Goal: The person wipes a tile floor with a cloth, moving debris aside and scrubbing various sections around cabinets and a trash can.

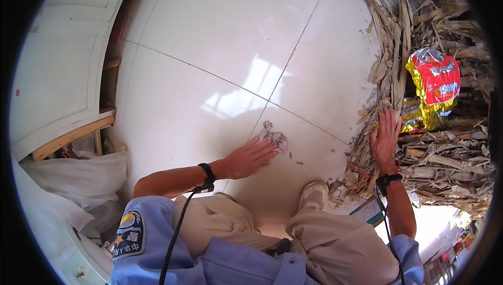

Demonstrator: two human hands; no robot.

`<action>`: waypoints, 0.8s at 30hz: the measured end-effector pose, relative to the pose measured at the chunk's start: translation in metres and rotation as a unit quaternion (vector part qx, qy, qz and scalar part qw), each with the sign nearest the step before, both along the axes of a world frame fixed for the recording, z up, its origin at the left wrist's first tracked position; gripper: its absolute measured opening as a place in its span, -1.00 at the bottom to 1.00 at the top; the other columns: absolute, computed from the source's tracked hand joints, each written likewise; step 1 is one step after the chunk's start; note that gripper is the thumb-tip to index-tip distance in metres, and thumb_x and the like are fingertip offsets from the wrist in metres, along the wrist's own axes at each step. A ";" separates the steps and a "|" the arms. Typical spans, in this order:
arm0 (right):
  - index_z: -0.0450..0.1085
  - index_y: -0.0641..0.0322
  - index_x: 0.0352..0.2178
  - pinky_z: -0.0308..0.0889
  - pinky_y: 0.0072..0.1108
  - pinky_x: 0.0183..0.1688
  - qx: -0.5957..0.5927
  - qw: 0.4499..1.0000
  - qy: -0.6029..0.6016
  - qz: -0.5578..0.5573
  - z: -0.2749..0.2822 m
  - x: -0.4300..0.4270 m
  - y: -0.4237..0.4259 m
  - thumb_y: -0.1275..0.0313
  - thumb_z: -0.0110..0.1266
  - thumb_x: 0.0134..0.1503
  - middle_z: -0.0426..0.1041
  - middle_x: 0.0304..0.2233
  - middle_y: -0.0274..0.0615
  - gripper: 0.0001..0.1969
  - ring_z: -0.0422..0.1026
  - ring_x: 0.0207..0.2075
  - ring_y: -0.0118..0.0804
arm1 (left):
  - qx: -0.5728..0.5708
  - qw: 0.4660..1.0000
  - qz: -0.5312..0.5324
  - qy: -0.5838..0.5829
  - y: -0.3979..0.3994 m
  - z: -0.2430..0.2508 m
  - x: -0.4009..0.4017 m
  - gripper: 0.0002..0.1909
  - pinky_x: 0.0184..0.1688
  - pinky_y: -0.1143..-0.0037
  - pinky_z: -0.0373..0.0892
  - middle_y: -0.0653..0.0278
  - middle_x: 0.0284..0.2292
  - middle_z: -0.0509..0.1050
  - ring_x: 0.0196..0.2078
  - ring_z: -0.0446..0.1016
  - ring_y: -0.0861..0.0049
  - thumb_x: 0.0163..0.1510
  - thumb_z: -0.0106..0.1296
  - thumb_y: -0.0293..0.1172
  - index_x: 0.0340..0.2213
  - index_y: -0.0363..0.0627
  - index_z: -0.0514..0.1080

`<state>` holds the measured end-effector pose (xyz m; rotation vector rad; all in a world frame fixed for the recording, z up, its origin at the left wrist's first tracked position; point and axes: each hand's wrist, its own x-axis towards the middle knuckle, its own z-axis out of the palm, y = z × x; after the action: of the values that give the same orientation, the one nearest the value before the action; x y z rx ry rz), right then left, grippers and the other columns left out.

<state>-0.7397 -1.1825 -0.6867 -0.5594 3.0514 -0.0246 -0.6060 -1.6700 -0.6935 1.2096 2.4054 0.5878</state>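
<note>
My left hand point(250, 157) lies palm down low over the tiled floor, its fingers over a crumpled, stained pale rag point(277, 141) that bunches out beyond the fingertips. A few brown scraps lie on the tiles beside the rag. My right hand point(384, 135) rests with extended fingers on the dry leaves at the near edge of a pile of dried stalks point(444, 171). Just beyond its fingertips to the right, a shiny red and yellow plastic wrapper point(439, 78) lies on the stalks. Both wrists wear black bands with cables.
A pale cabinet point(63, 69) on a wooden base stands at the left, with white plastic bags point(90, 175) below it. Large glossy tiles point(220, 21) extend ahead. Leaf debris lies along the pile's edge. My shoe point(313, 194) is between my hands, nearer my body.
</note>
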 end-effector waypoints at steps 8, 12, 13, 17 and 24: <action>0.21 0.27 0.22 -0.26 0.01 0.46 -0.002 1.000 0.000 -0.002 0.000 0.000 -0.006 0.44 0.01 0.11 0.16 0.34 -0.02 -0.41 -0.01 0.45 -0.03 | 0.031 0.976 0.154 0.149 0.047 -0.010 -0.238 -0.29 0.47 0.13 -0.13 -0.01 0.35 0.11 0.45 -0.04 0.04 0.19 -0.06 -0.39 0.34 -0.25 0.07; 0.21 0.26 0.22 -0.25 0.01 0.46 -0.012 1.000 0.011 0.008 -0.002 -0.003 -0.007 0.44 0.01 0.12 0.16 0.34 -0.02 -0.41 0.00 0.44 -0.05 | 0.040 0.968 0.194 0.154 0.057 -0.015 -0.244 -0.29 0.46 0.13 -0.12 0.00 0.36 0.11 0.45 -0.06 0.03 0.19 -0.10 -0.43 0.35 -0.23 0.05; 0.22 0.26 0.22 -0.24 0.01 0.46 -0.014 1.000 0.014 0.010 -0.003 0.000 -0.005 0.44 0.01 0.12 0.16 0.34 -0.02 -0.41 0.00 0.44 -0.05 | 0.037 0.977 0.165 0.126 0.051 -0.013 -0.228 -0.29 0.46 0.11 -0.11 -0.01 0.35 0.11 0.46 -0.06 0.04 0.19 -0.10 -0.44 0.35 -0.23 0.06; 0.24 0.27 0.20 -0.23 0.01 0.45 -0.011 1.000 0.000 -0.006 -0.001 0.004 -0.001 0.45 0.01 0.10 0.17 0.33 -0.04 -0.42 0.01 0.44 -0.04 | 0.013 0.994 0.107 0.020 0.004 0.006 -0.086 -0.29 0.40 0.02 -0.01 -0.07 0.29 0.18 0.44 0.01 0.02 0.09 -0.01 -0.53 0.29 -0.31 0.15; 0.20 0.30 0.23 -0.28 0.00 0.46 -0.002 1.000 -0.017 -0.010 0.003 0.013 0.005 0.46 -0.02 0.13 0.16 0.35 -0.02 -0.41 -0.01 0.45 -0.02 | -0.009 0.998 0.050 0.025 -0.003 0.011 -0.024 -0.28 0.42 0.08 -0.01 0.05 0.29 0.23 0.39 0.11 0.11 0.05 0.07 -0.44 0.26 -0.26 0.23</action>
<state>-0.7265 -1.1775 -0.6836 -0.5233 3.0235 -0.0400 -0.6302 -1.6731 -0.6822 1.1142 2.5195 0.5715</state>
